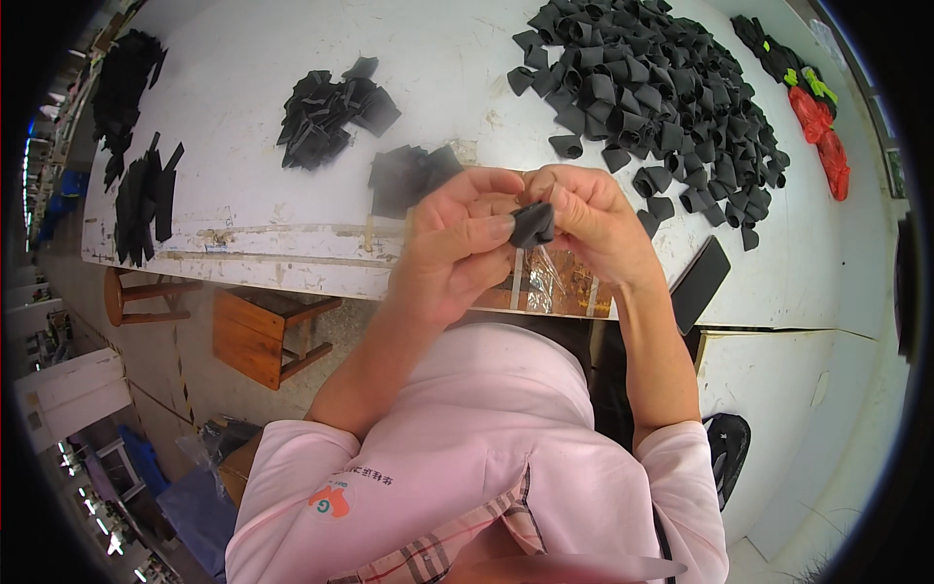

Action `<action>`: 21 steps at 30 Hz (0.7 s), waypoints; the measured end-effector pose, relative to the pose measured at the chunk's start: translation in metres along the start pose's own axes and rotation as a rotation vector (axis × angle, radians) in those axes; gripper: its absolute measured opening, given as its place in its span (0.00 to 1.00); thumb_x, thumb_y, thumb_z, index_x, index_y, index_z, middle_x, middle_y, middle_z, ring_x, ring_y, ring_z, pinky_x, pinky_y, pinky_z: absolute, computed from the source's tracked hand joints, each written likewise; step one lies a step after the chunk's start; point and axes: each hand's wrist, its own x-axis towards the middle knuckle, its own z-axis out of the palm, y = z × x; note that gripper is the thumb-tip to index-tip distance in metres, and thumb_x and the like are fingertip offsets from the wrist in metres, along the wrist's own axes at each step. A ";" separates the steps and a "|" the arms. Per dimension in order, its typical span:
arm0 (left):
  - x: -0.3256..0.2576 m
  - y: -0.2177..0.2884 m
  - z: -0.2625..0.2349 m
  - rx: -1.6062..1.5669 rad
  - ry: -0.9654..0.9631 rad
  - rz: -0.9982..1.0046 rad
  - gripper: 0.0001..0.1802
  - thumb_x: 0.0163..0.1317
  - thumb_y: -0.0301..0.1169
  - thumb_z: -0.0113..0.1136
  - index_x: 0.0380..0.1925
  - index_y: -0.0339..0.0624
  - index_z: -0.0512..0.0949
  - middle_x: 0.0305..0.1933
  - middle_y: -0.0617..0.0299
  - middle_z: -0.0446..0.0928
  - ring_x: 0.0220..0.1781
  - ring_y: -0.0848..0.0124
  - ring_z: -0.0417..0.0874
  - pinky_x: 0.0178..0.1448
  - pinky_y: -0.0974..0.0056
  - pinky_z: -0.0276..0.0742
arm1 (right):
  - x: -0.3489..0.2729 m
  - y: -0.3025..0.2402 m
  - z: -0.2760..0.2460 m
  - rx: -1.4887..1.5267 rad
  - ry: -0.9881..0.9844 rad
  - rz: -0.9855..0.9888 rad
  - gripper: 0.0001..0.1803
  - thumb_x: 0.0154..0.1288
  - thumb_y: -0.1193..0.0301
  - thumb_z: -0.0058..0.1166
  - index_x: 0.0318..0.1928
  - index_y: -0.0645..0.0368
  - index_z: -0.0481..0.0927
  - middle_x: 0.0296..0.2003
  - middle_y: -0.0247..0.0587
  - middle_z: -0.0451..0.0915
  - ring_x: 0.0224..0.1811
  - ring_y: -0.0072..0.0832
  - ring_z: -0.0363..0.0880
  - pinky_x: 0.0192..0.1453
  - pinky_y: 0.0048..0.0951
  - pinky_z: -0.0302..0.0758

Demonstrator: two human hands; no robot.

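Observation:
Both hands meet over the near edge of a white table (253, 185). My left hand (457, 243) and my right hand (593, 219) together pinch one small folded black fabric piece (532, 224) between thumbs and fingertips. A big heap of similar black folded pieces (662, 92) covers the table beyond my right hand. A smaller stack of black pieces (409, 175) lies just behind my left hand, partly hidden by it.
Another black pile (331, 112) sits at mid table, and black strips (146, 200) lie at the far left. A flat black phone-like slab (700, 282) rests at the table edge. Red and green items (817, 112) lie far right. Wooden stools (258, 336) stand below.

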 end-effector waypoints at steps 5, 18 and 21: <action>0.004 0.005 0.002 0.160 0.084 0.064 0.13 0.55 0.20 0.48 0.43 0.34 0.67 0.35 0.55 0.73 0.12 0.85 0.58 0.14 0.80 0.53 | 0.003 -0.021 0.005 -0.290 0.023 -0.044 0.16 0.61 0.61 0.48 0.25 0.62 0.71 0.18 0.27 0.65 0.20 0.13 0.60 0.22 0.15 0.57; 0.013 0.006 0.024 1.313 0.021 0.717 0.08 0.52 0.21 0.57 0.34 0.34 0.75 0.32 0.62 0.73 0.33 0.76 0.72 0.38 0.74 0.68 | -0.022 -0.011 0.032 -1.079 0.404 -0.637 0.22 0.40 0.65 0.64 0.37 0.61 0.73 0.29 0.39 0.71 0.25 0.31 0.71 0.25 0.27 0.69; 0.009 -0.001 0.026 1.112 0.097 0.724 0.04 0.55 0.22 0.55 0.30 0.32 0.74 0.34 0.57 0.73 0.34 0.72 0.71 0.42 0.71 0.68 | -0.017 -0.010 0.036 -1.053 0.412 -0.667 0.19 0.40 0.70 0.64 0.35 0.60 0.74 0.28 0.39 0.71 0.25 0.30 0.71 0.21 0.25 0.68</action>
